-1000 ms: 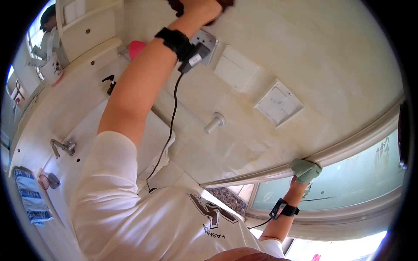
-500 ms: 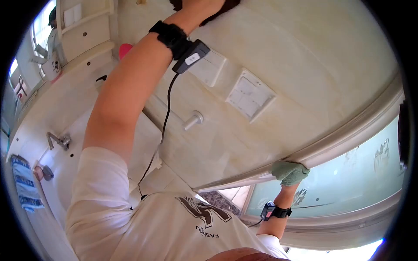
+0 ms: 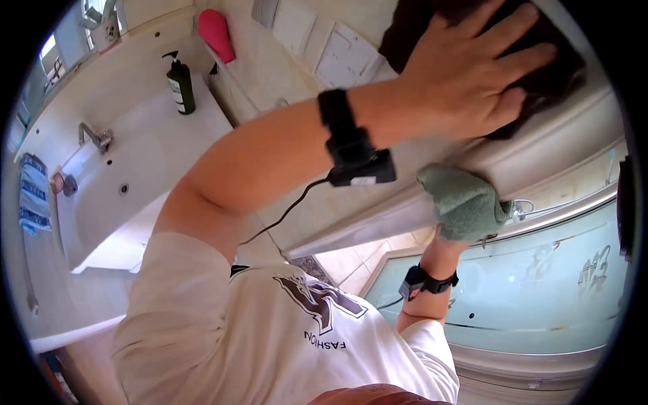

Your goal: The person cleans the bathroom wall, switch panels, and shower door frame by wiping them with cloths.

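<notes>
My left hand (image 3: 469, 77) lies flat with its fingers spread over a dark brown cloth (image 3: 565, 71), pressing it against the pale wall beside the door frame (image 3: 540, 138). A green cloth (image 3: 466, 202) is bunched over my right hand (image 3: 453, 236), touching the frame's edge just below. That cloth hides most of the right hand's fingers. Black straps with small devices circle both wrists, and a cable trails from the left one.
A white sink (image 3: 145, 158) with a tap (image 3: 94, 137) and a dark green pump bottle (image 3: 181, 84) stands at left. Near it are a pink object (image 3: 216, 35) and a blue patterned cloth (image 3: 34, 192). White switch plates (image 3: 347, 55) sit on the wall. A frosted glass panel (image 3: 513, 290) is at right.
My left hand and the brown cloth have come across the wall to the right, near the door frame. My right hand and the green cloth appear higher. The view has shifted, showing more of the sink.
</notes>
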Tool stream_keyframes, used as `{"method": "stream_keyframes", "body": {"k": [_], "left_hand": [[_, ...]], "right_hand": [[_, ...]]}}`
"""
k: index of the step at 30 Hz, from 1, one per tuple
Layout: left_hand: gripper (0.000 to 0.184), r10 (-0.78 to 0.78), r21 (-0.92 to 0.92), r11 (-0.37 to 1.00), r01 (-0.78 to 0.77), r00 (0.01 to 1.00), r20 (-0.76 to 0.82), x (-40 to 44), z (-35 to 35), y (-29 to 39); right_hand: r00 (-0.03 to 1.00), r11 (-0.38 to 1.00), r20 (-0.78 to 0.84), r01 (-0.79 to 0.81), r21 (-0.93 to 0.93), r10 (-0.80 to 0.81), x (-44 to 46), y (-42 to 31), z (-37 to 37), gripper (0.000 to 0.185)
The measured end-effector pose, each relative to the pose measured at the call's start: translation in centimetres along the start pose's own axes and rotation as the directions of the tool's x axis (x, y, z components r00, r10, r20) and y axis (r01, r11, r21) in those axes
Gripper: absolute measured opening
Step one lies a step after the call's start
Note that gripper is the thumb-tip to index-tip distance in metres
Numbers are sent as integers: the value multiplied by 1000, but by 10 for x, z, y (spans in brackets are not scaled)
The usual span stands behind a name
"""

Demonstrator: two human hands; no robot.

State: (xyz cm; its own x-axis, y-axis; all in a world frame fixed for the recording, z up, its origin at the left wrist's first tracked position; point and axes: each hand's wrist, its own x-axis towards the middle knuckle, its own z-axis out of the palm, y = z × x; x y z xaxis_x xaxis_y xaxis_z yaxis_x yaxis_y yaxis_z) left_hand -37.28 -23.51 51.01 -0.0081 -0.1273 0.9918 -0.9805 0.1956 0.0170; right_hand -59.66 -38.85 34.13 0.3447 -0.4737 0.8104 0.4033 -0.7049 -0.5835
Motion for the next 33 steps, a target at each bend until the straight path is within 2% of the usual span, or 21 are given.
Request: {"method": "stream_keyframes", "body": {"k": [1,2,3,5,8,11,13,14,15,16,17,20,21,25,26,27,28,30,31,32,33], "left_hand": [[58,32,7,999,-31,995,-96,-17,5,4],[59,6,-49,999,-7,1000,-19,-37,10,4],[63,-4,-139,990,10,999,45,-66,13,2],[64,-55,-134,987,84,977,205,-140,14,7],[61,-11,-44,999,25,958,288,-285,26,2],[60,-80,22,997,77,944,321,-280,26,3],[54,-133,61,991,119,920,369,-213,18,10],[57,-73,44,997,64,969,237,-169,16,8],[59,-125,-4,992,129,964,234,-124,6,12],[62,-61,-1,998,61,997,54,-96,12,6],[60,-104,-77,992,101,994,-26,-76,14,6],[60,-116,35,992,121,987,-107,-82,17,6],[57,-170,-39,985,168,983,-75,-102,16,10],[52,-212,-58,974,218,973,95,-240,25,6],[55,-272,-63,956,288,944,189,-293,33,1],[58,-320,-64,934,350,905,281,-302,21,-1],[58,-315,-65,937,345,908,278,-302,24,-6],[64,-569,-138,819,557,820,-67,-280,36,-11],[62,-607,-64,795,603,791,-84,-260,34,-17],[58,-674,-107,738,666,724,-145,-241,35,-28],[58,-735,-145,677,721,654,-178,-221,34,-44]], "right_hand": [[996,965,-50,55,-255,-69,9,-26,28,66],[985,864,-78,96,-494,-154,13,-45,51,69],[974,998,-221,-49,-36,40,14,-50,61,72],[982,992,-185,7,-127,-31,6,-61,74,72],[985,956,-93,119,-269,-148,4,-61,69,70],[958,872,55,279,-402,-281,4,-52,68,62],[936,820,140,350,-453,-323,0,-51,68,58],[927,803,171,374,-464,-333,-1,-51,69,57],[939,823,113,339,-457,-324,0,-55,74,57],[948,841,53,303,-449,-314,2,-60,79,58],[953,856,-8,268,-442,-303,4,-66,84,58],[952,880,-128,198,-432,-277,5,-67,88,60],[960,893,-121,183,-411,-253,2,-59,84,59],[982,935,-91,124,-332,-162,-12,-32,66,54],[985,941,-84,115,-320,-149,-10,-30,61,54],[979,864,-44,156,-478,-200,-5,-31,58,57],[974,814,-21,176,-553,-225,-2,-33,58,58],[954,665,71,255,-702,-291,3,-37,57,59],[944,611,108,285,-738,-311,2,-37,58,59],[933,555,144,316,-769,-330,2,-37,59,59],[973,805,18,199,-558,-228,-2,-32,61,59]]}}
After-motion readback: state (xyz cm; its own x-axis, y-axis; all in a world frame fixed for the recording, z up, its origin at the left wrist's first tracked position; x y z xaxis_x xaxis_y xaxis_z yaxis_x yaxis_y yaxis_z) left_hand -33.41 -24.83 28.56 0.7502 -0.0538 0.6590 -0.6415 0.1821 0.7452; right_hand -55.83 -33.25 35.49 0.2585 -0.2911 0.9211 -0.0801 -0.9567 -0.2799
